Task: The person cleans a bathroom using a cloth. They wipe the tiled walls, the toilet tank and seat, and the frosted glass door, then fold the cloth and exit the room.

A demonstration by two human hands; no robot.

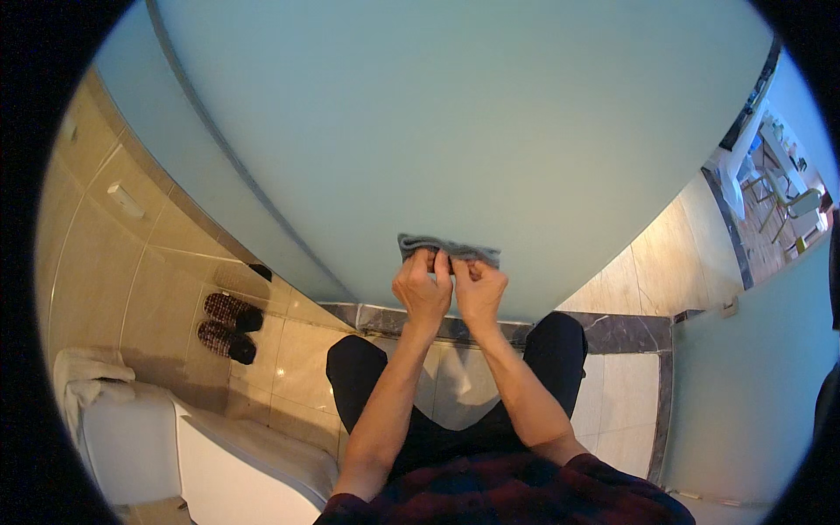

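Note:
A folded grey cloth [453, 245] lies against the lower part of a frosted glass panel [459, 131]. Both hands pinch its near side, close together at the middle. My left hand [422, 283] grips the cloth left of centre, and my right hand [481, 283] grips it right of centre. The fingertips are partly hidden by the cloth and the curled fingers. Under the glass runs a dark marble sill [420, 323], between my bent knees.
A pair of checked slippers [230, 327] sits on the tiled floor at left. Nearer stands a white bathtub [230, 466] with a towel [92, 375] on its end. To the right are a second frosted panel [728, 387] and a doorway showing a chair [797, 205].

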